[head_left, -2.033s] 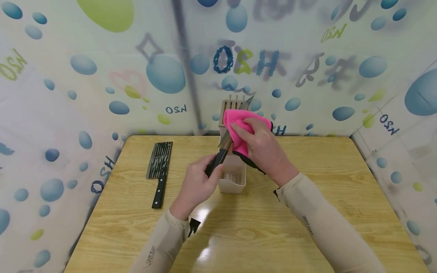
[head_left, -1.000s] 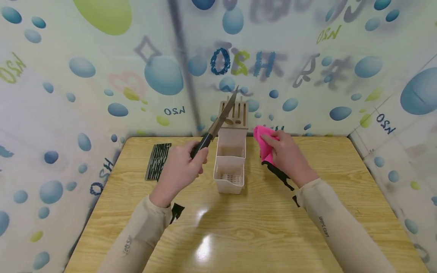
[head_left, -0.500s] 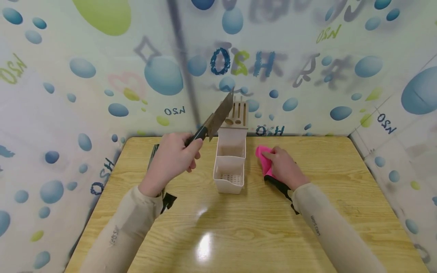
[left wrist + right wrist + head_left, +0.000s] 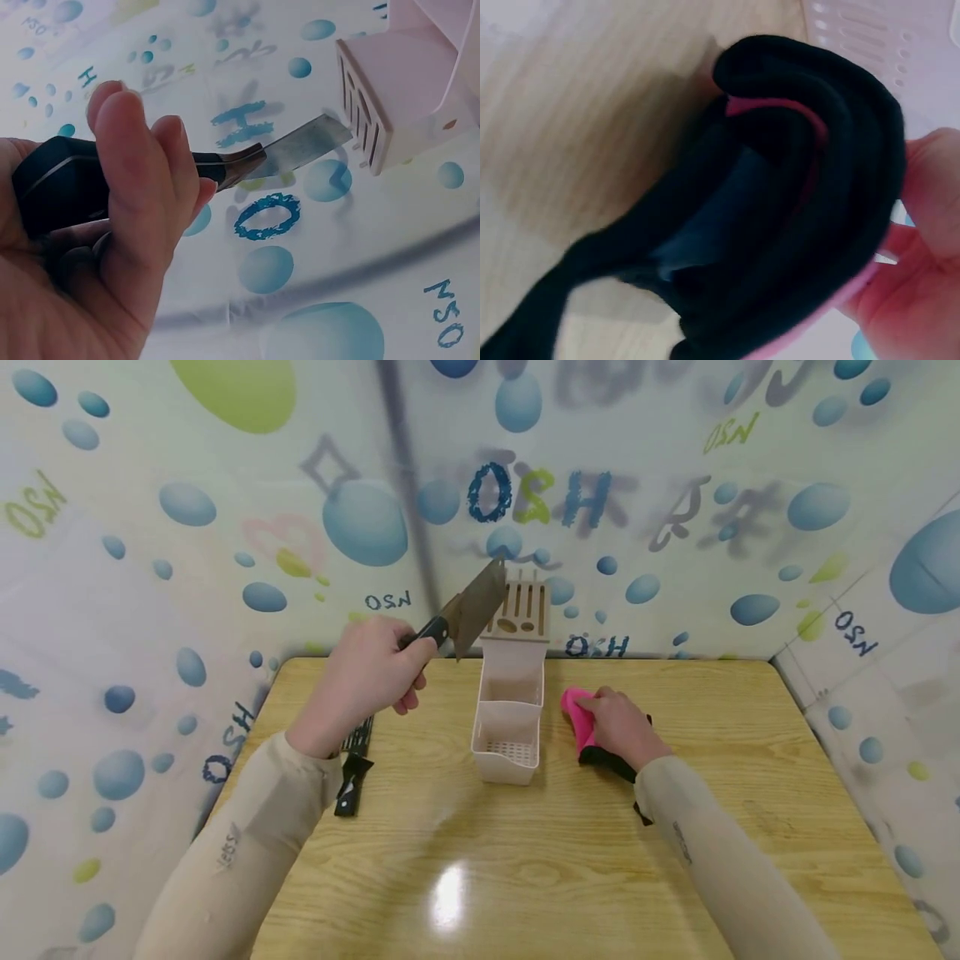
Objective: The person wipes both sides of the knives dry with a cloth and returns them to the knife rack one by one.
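Knife [image 4: 471,612] was gripped in my left fingers [image 4: 408,700], long axis slanting up-right toward the holder [image 4: 510,717]. Right fingers [image 4: 604,697] pinched the pink cloth [image 4: 577,712], right of the holder.

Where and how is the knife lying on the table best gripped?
Probably by its black handle, coming from the near side: the handle is the near end, while the blade, mostly hidden behind the left hand, points away.

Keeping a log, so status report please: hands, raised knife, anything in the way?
Left hand grips knife, raised near cream holder. Right hand holds pink cloth, right of holder. Nothing visible between knife and holder.
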Tool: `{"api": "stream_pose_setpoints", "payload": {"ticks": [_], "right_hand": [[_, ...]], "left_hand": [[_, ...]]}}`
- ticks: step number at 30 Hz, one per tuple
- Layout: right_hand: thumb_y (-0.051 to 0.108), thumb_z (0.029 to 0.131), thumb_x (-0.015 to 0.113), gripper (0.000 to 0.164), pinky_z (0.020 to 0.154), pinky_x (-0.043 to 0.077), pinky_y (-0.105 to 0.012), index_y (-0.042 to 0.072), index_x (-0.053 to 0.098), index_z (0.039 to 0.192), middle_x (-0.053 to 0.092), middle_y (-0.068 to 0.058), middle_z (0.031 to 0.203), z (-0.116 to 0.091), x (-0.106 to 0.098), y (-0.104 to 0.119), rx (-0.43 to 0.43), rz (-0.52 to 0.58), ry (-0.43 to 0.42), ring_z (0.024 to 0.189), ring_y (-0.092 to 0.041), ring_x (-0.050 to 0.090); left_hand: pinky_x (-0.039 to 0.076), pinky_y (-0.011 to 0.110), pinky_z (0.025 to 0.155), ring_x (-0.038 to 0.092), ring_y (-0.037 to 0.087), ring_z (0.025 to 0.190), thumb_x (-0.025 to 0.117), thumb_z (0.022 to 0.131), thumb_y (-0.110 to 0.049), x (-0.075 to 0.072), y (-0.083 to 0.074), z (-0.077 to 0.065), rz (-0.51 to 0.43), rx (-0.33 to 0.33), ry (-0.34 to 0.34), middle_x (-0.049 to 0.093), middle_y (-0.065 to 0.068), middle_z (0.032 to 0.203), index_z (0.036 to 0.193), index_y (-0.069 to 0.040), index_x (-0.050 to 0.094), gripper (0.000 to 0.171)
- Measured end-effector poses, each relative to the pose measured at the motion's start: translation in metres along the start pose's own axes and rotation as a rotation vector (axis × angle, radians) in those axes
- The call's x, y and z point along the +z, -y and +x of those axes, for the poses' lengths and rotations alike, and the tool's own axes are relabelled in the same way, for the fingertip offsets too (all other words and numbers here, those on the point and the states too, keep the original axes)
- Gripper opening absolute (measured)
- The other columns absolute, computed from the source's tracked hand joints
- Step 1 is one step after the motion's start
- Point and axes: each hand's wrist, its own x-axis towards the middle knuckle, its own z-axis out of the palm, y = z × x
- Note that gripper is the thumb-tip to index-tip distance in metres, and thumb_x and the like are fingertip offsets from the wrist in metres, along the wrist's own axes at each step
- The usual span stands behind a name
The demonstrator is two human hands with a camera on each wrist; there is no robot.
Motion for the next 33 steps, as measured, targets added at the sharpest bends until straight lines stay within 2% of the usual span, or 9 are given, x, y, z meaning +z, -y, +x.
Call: {"api": "stream_pose_setpoints", "payload": {"ticks": [4,7,10,12,15,19,26,29,33], "right_hand": [[0.002,0.091,0.053,0.041,0.089,0.05,-0.048,0.006,0.06,0.132,0.058,-0.023,0.118,0.006,-0.008,-0.001,0.012,0.048,0.052,0.099,-0.034,0.057],[0.005,0.093,0.052,0.041,0.095,0.047,-0.051,0.006,0.058,0.134,0.057,-0.023,0.123,0.011,-0.017,-0.001,0.003,0.084,0.06,0.107,-0.037,0.056],[0.01,0.096,0.051,0.04,0.101,0.042,-0.053,0.002,0.056,0.135,0.056,-0.024,0.128,0.017,-0.028,0.0,-0.035,0.106,0.028,0.118,-0.041,0.053],[0.013,0.098,0.051,0.041,0.1,0.043,-0.053,0.0,0.053,0.136,0.055,-0.025,0.131,0.02,-0.037,0.002,-0.052,0.145,0.002,0.118,-0.04,0.054],[0.018,0.1,0.049,0.043,0.096,0.047,-0.051,0.0,0.05,0.139,0.053,-0.024,0.133,0.024,-0.05,0.006,-0.05,0.268,-0.037,0.114,-0.037,0.057],[0.025,0.102,0.048,0.046,0.094,0.049,-0.048,0.0,0.046,0.142,0.052,-0.023,0.135,0.028,-0.064,0.012,-0.043,0.408,-0.102,0.111,-0.035,0.06],[0.03,0.103,0.046,0.049,0.098,0.045,-0.051,0.001,0.045,0.142,0.054,-0.022,0.135,0.039,-0.073,0.024,-0.048,0.415,-0.162,0.114,-0.037,0.058],[0.032,0.103,0.046,0.052,0.1,0.044,-0.05,0.001,0.043,0.144,0.051,-0.02,0.139,0.043,-0.072,0.026,-0.03,0.438,-0.151,0.117,-0.035,0.057],[0.034,0.102,0.047,0.055,0.102,0.043,-0.049,0.002,0.038,0.147,0.049,-0.019,0.142,0.048,-0.071,0.029,0.001,0.473,-0.127,0.121,-0.034,0.055]], "left_hand": [[0.055,0.032,0.055,0.063,0.019,0.048,0.046,0.097,-0.023,-0.008,-0.004,0.003,0.043,0.007,0.016,0.064,0.007,0.06,0.07,-0.003,0.061,0.036],[0.055,0.032,0.059,0.064,0.019,0.048,0.047,0.098,-0.023,-0.014,-0.009,0.006,0.084,0.004,0.026,0.064,0.007,0.059,0.069,-0.003,0.062,0.038],[0.054,0.033,0.064,0.063,0.02,0.048,0.047,0.097,-0.024,-0.02,-0.015,0.008,0.136,-0.009,0.033,0.064,0.007,0.056,0.068,-0.004,0.063,0.039],[0.053,0.033,0.07,0.064,0.019,0.048,0.046,0.096,-0.024,-0.024,-0.019,0.01,0.183,-0.015,0.031,0.063,0.006,0.054,0.066,-0.005,0.061,0.039],[0.051,0.035,0.076,0.064,0.019,0.049,0.046,0.095,-0.025,-0.03,-0.024,0.012,0.223,-0.031,0.035,0.063,0.006,0.053,0.065,-0.005,0.057,0.038],[0.05,0.035,0.077,0.065,0.02,0.051,0.046,0.096,-0.026,-0.039,-0.032,0.014,0.244,-0.044,0.047,0.064,0.007,0.055,0.065,-0.004,0.059,0.039],[0.048,0.035,0.062,0.066,0.02,0.052,0.045,0.093,-0.025,-0.05,-0.045,0.018,0.34,-0.064,0.053,0.064,0.008,0.055,0.061,-0.005,0.062,0.041],[0.051,0.037,0.066,0.066,0.02,0.051,0.046,0.092,-0.025,-0.053,-0.05,0.019,0.358,-0.07,0.062,0.065,0.007,0.055,0.06,-0.005,0.063,0.042],[0.052,0.04,0.081,0.067,0.02,0.052,0.047,0.093,-0.026,-0.056,-0.055,0.022,0.365,-0.079,0.085,0.066,0.008,0.057,0.061,-0.004,0.065,0.043]]}}
